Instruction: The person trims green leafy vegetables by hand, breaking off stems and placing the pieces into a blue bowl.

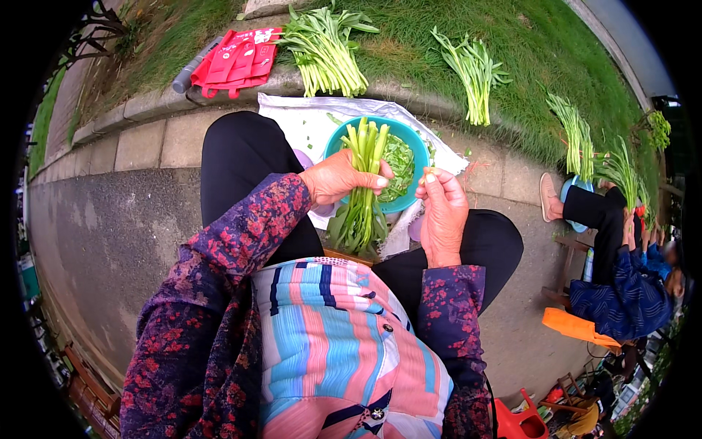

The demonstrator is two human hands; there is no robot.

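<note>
A bunch of leafy green stems (360, 216), which look like water spinach, is gripped in my left hand (335, 178). Its pale stem ends point away from me and its leaves hang toward my lap. Beneath and beyond it is a turquoise basin (422, 152) with loose green leaves (398, 161) inside. My right hand (444, 212) is just right of the basin, thumb and forefinger pinched together. Whatever is between those fingertips is too small to name. Under the basin lies a white sack (289, 117), spread on the pavement.
More greens (333, 62) lie on the kerb ahead, with another bunch (475, 77) on the grass. A red bag (238, 62) and a grey cylinder (191, 69) are at the far left. To the right, a person in blue (618, 293) sits holding greens; a red stool (521, 418) stands nearer.
</note>
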